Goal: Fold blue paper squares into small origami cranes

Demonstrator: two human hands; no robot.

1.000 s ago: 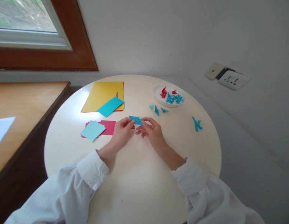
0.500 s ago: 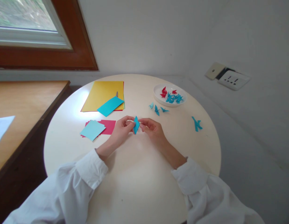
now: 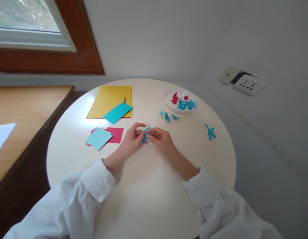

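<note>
Underneath both hands spreads a round white table [image 3: 144,186]. Beyond the left hand [image 3: 131,136] lies a stack of large sheets [image 3: 110,94], yellow on top; beyond the right hand [image 3: 161,139] sits a white dish [image 3: 168,105]. Each hand is curled nearly closed, thumb against fingers, and together they pinch one small blue piece [image 3: 144,137] between them. Past the left hand a blue rectangle [image 3: 117,113] overlaps the stack; just beside that hand, pale squares [image 3: 99,138] and pink-red squares [image 3: 117,135] lie flat, evidently unworked. Well right of the right hand are blue strips [image 3: 210,132]. The blue piece looks partly folded, with no bird shape yet. Just beyond the right hand, three loose birds [image 3: 167,117] look finished, as do the red birds [image 3: 175,98] and blue birds [image 3: 183,104] in the dish.
</note>
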